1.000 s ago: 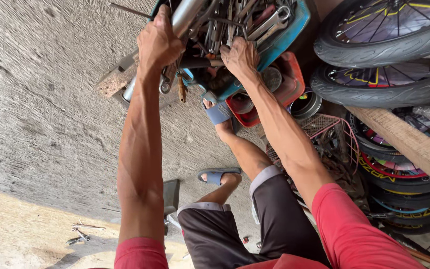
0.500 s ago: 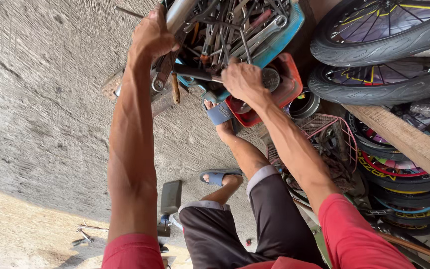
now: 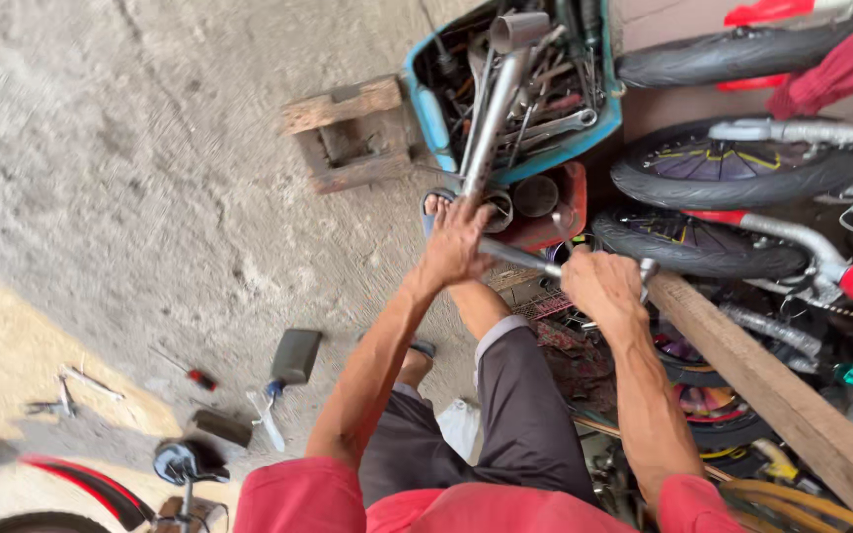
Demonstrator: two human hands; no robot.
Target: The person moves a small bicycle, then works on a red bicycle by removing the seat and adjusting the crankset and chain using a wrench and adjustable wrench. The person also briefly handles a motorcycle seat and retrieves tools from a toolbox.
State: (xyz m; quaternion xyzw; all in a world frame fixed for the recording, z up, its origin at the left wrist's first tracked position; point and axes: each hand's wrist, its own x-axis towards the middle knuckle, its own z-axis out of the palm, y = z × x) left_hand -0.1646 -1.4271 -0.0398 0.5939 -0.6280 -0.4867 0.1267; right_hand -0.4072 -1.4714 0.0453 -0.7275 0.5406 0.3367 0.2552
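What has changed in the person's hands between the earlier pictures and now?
Both hands have drawn back out of the blue tool crate toward the body. The left hand and right hand now grip a metal rod between them. The long metal pipe stays leaning in the crate; the bicycle wheels are unmoved.

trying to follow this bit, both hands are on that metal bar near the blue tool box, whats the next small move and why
Probably lift the metal bar clear toward the lap: left hand and right hand both grip it, and it sits just outside the tool box.
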